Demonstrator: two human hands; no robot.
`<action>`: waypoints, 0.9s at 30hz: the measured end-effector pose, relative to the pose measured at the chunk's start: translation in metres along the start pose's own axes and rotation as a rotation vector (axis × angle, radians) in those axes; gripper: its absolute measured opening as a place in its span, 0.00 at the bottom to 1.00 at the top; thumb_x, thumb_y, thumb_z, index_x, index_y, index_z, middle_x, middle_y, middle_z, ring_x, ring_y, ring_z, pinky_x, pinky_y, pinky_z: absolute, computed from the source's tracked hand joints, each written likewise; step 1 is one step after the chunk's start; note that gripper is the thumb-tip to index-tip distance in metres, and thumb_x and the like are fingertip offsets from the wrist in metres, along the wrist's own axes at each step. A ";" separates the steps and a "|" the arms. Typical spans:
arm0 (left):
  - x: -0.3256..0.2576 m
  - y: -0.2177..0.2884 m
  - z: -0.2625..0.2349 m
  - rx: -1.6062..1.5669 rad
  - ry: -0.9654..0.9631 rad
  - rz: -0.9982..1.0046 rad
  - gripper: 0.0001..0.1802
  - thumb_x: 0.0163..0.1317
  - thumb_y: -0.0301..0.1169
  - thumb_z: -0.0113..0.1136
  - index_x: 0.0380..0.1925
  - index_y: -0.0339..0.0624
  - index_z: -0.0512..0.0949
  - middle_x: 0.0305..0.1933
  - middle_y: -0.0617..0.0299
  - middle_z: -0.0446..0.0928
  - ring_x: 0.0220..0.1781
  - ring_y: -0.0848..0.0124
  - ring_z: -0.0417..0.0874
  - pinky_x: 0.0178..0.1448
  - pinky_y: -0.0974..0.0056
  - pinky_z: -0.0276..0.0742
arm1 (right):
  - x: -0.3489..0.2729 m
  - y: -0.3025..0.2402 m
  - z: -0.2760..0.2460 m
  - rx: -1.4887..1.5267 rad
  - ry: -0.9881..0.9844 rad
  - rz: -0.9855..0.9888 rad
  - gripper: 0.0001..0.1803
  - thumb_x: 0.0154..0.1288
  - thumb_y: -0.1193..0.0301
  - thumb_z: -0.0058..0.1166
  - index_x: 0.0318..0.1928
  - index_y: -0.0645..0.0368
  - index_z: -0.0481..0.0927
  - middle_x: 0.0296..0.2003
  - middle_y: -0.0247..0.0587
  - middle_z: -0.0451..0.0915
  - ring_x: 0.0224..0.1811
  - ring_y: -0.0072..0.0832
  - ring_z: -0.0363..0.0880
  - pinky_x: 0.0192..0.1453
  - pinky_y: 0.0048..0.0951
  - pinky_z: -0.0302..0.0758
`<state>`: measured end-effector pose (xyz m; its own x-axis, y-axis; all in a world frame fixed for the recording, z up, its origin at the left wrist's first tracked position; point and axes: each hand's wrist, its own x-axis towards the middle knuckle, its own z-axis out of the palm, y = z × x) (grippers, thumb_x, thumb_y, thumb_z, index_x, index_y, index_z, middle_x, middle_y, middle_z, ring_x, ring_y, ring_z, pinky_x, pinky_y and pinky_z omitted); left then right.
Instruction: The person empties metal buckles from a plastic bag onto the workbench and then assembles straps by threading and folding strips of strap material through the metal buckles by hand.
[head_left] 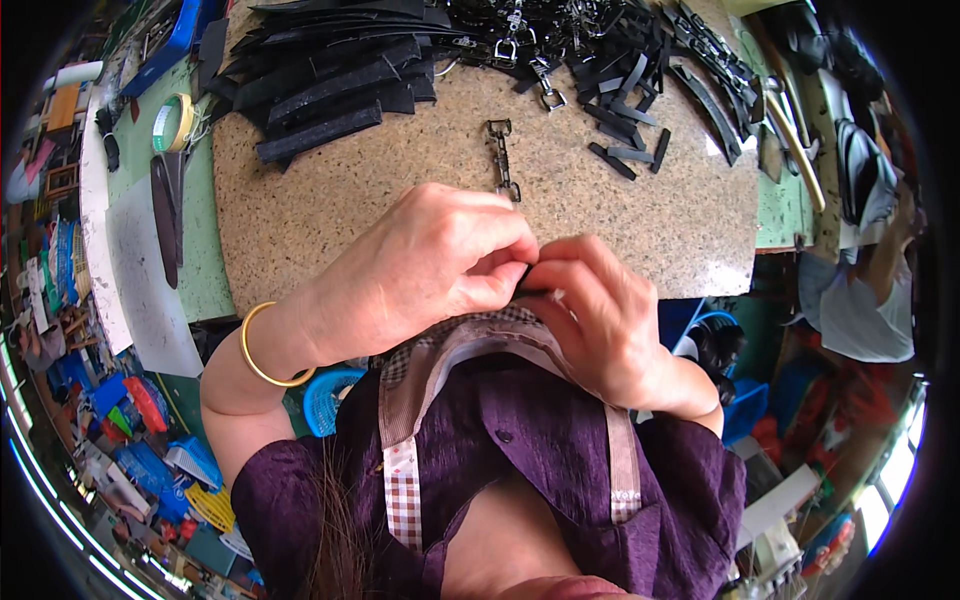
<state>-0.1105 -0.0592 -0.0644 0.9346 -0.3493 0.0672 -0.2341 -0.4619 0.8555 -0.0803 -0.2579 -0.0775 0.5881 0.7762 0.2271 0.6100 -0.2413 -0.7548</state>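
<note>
My left hand [430,255] and my right hand [600,315] meet at the near edge of a speckled stone slab [300,215]. Both are closed in a pinch, fingertips together, on a small black strip [522,280] that is mostly hidden by the fingers. Just beyond my left hand a metal snap hook [502,160] lies alone on the slab. Farther off are a stack of long black strips [330,90], a heap of metal hooks [545,85] with black pieces, and loose short black strips [628,153].
Black scissors [168,215] and a tape roll [173,123] lie on the green table at left, near a blue bin [165,45]. Curved black straps [708,115] rest at the slab's right. Another person in a white shirt [868,315] is at far right. A blue basket [328,400] stands below.
</note>
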 end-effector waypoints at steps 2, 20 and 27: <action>0.006 0.007 0.001 0.039 0.029 0.029 0.04 0.51 0.21 0.62 0.29 0.36 0.80 0.25 0.60 0.79 0.25 0.71 0.80 0.30 0.69 0.76 | -0.005 0.010 0.000 0.100 -0.020 0.090 0.15 0.49 0.87 0.59 0.38 0.62 0.73 0.34 0.43 0.74 0.32 0.34 0.80 0.30 0.24 0.79; -0.013 -0.017 0.040 -1.354 0.405 -0.439 0.20 0.70 0.36 0.45 0.56 0.35 0.69 0.44 0.57 0.77 0.46 0.69 0.79 0.55 0.63 0.74 | 0.024 0.076 -0.045 -0.417 0.114 0.076 0.07 0.57 0.76 0.56 0.37 0.59 0.81 0.33 0.40 0.80 0.28 0.36 0.81 0.30 0.30 0.77; -0.015 -0.020 0.047 -1.282 0.457 -0.511 0.15 0.66 0.29 0.53 0.50 0.35 0.72 0.42 0.54 0.79 0.41 0.68 0.81 0.50 0.63 0.78 | 0.043 0.082 -0.059 -0.493 -0.067 0.087 0.05 0.55 0.77 0.57 0.35 0.60 0.81 0.29 0.39 0.79 0.27 0.35 0.80 0.31 0.31 0.78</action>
<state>-0.1326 -0.0831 -0.1067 0.9003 0.0250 -0.4345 0.3104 0.6628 0.6814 0.0260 -0.2792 -0.0930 0.6225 0.7727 0.1243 0.7480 -0.5407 -0.3849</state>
